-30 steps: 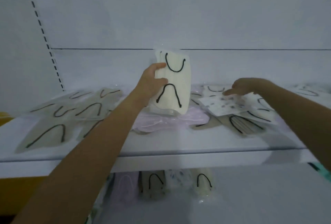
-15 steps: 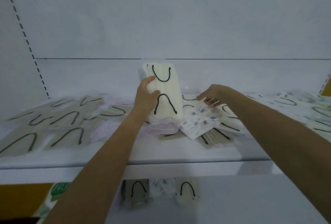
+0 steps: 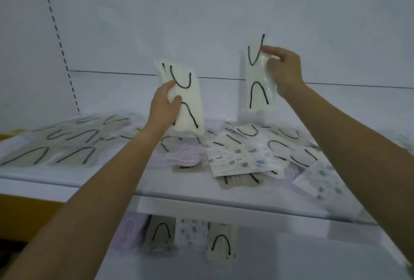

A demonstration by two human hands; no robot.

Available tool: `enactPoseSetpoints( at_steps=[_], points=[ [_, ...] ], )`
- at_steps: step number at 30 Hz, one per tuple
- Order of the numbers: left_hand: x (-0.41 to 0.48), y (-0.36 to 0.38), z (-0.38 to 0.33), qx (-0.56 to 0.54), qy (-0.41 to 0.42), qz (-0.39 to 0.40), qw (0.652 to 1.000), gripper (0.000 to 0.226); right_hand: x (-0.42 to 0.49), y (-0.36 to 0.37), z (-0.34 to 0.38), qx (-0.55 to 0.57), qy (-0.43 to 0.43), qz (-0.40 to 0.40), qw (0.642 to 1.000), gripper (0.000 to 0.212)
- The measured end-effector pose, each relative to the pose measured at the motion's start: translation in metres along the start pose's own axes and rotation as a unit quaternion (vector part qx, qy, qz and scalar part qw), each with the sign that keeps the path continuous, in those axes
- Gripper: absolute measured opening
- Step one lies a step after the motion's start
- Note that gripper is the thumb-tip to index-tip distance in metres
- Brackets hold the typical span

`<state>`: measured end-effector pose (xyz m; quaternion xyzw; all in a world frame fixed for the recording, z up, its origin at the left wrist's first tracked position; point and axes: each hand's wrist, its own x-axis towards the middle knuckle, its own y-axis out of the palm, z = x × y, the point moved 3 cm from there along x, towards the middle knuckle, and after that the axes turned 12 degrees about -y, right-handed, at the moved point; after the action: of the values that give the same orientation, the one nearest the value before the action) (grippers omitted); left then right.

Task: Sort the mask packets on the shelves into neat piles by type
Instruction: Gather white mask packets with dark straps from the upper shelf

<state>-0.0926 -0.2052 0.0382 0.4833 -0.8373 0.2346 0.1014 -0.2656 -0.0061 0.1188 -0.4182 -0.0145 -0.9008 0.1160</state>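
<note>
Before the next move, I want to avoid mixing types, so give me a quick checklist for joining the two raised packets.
1. The left hand grips the cream stack: ok.
2. The right hand pinches the single cream packet by its edge: ok.
3. Both are one type, cream with black loops: ok.
4. Both are held upright and apart: ok.
5. Number of packets in the stack: cannot tell.
6. Heap on the shelf below is sorted: not ok; the patterned packet and lilac packet overlap others.
</note>
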Motion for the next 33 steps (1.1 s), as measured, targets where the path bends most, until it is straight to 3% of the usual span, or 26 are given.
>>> enactPoseSetpoints(
  at_steps=[2,5,8,12,14,15,17,18,20,24,27,30,33],
  points=[
    [-0.001,0.007,-0.016,-0.005,0.022,0.003,1.000,0.044,0.006,-0.007,0.012,0.098,0.023,0.003,0.995,0.046],
    [-0.009,0.028,-0.042,-0.068,0.022,0.042,0.997,0.042,0.002,-0.008,0.018,0.273,0.087,0.024,0.958,0.041],
    [-0.019,0.056,-0.058,-0.137,-0.005,0.086,0.987,0.043,-0.013,-0.002,0.011,0.284,0.118,0.063,0.950,0.040],
    [-0.026,0.084,-0.054,-0.114,-0.002,0.068,0.991,0.049,-0.029,-0.003,-0.024,0.162,0.135,0.131,0.969,0.037],
    [-0.026,0.093,-0.043,-0.103,-0.011,0.058,0.993,0.051,-0.031,-0.017,-0.047,-0.046,0.111,0.217,0.969,0.040],
    [-0.026,0.097,-0.036,-0.110,-0.022,0.054,0.992,0.051,-0.033,-0.025,-0.059,-0.170,0.101,0.279,0.940,0.047],
    [-0.028,0.103,-0.025,-0.122,-0.023,0.047,0.991,0.056,-0.046,-0.036,-0.082,-0.324,0.128,0.404,0.846,0.065],
    [-0.028,0.104,-0.022,-0.122,-0.010,0.047,0.991,0.060,-0.055,-0.039,-0.091,-0.354,0.151,0.446,0.808,0.069],
    [-0.025,0.105,-0.020,-0.119,0.023,0.050,0.991,0.064,-0.066,-0.039,-0.102,-0.370,0.167,0.474,0.782,0.071],
    [-0.018,0.098,-0.014,-0.085,0.041,0.028,0.995,0.054,-0.065,-0.037,-0.108,-0.346,0.145,0.456,0.807,0.068],
    [-0.017,0.094,-0.012,-0.079,0.035,0.007,0.996,0.047,-0.062,-0.038,-0.115,-0.281,0.130,0.392,0.867,0.067],
    [-0.016,0.094,-0.010,-0.108,0.002,0.004,0.994,0.045,-0.049,-0.048,-0.106,-0.151,0.054,0.205,0.966,0.063],
    [-0.018,0.094,-0.012,-0.141,-0.021,0.005,0.990,0.042,-0.028,-0.057,-0.088,0.039,0.028,0.015,0.999,0.057]
  ],
)
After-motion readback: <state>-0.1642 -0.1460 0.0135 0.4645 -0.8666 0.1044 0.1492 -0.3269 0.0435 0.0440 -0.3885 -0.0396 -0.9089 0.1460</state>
